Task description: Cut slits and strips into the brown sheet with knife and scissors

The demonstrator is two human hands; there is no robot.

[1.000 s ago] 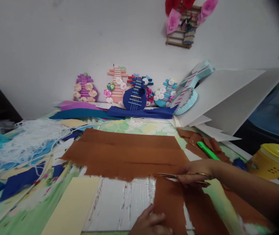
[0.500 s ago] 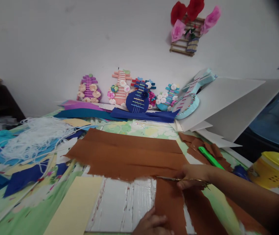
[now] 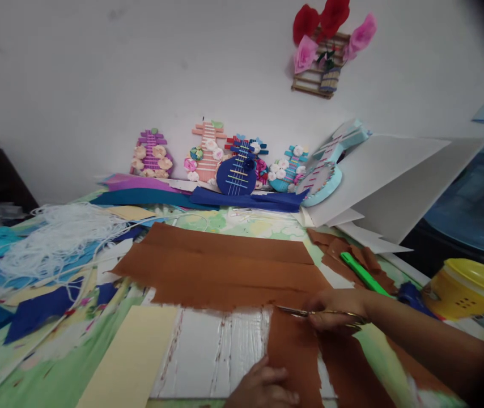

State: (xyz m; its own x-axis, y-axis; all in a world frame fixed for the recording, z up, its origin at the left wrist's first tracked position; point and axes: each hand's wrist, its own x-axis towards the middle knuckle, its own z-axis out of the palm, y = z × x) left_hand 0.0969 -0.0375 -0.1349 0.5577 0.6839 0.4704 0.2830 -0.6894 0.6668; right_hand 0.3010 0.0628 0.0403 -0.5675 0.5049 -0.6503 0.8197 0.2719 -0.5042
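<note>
My right hand (image 3: 331, 310) is closed around a pair of scissors (image 3: 295, 311), whose blades point left along the lower edge of a wide brown sheet (image 3: 225, 272). Beneath the blades, a narrower brown strip (image 3: 293, 351) covers the right part of a white board (image 3: 208, 351) marked with shiny glue-like streaks. My left hand (image 3: 263, 385) lies at the bottom on the board and the strip's left edge, fingers stretched out. Another brown piece (image 3: 352, 368) lies to the right, under my right forearm. How far the scissors' blades are apart is hard to make out.
A cream sheet (image 3: 127, 357) lies left of the board. Tangled white cord (image 3: 63, 238) and blue scraps (image 3: 42, 309) spread farther left. A green cutter (image 3: 363, 272) and yellow tub (image 3: 467, 289) are at the right. Decorated lute shapes (image 3: 236, 175) lean on the wall.
The view has shifted slightly. The scissors' tip sits a little farther right along the brown edge, and the handle loops look more spread. My left hand stays on the board.
</note>
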